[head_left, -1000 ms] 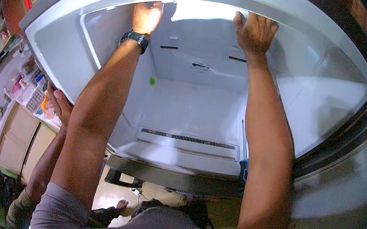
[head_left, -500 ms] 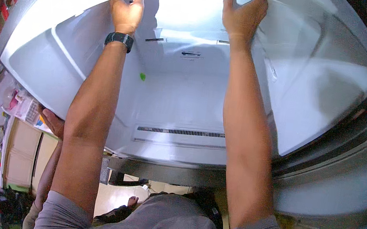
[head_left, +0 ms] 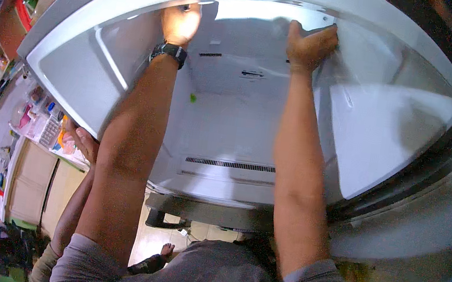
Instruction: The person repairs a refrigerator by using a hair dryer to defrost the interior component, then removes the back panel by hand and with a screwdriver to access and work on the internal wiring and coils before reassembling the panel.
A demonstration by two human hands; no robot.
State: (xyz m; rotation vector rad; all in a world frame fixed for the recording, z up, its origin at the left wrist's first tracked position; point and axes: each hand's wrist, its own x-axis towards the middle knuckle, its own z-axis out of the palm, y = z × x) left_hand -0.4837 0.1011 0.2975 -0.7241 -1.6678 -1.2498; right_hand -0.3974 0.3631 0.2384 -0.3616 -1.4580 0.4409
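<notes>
Both my arms reach up into an empty white refrigerator compartment (head_left: pixel 239 125). My left hand (head_left: pixel 180 20), with a black watch (head_left: pixel 169 51) on its wrist, is up against the lit top panel (head_left: pixel 254 10). Glare hides its fingers. My right hand (head_left: pixel 310 42) is curled over the panel's edge at the upper right, thumb spread. A small green speck (head_left: pixel 193 98) sits on the back wall between my arms. A slotted vent (head_left: pixel 228 164) runs along the lower back.
Another person's hand (head_left: pixel 82 142) and forearm rest on the fridge's left edge. Behind it are a cluttered counter (head_left: pixel 40 122) and wooden cabinets (head_left: pixel 37 184). A bare foot (head_left: pixel 166 250) stands on the tiled floor below. The right side wall (head_left: pixel 387 133) curves close by.
Both hands went from lying flat against the top to curling at the lit panel. The view has shifted, so the compartment now sits further right and lower.
</notes>
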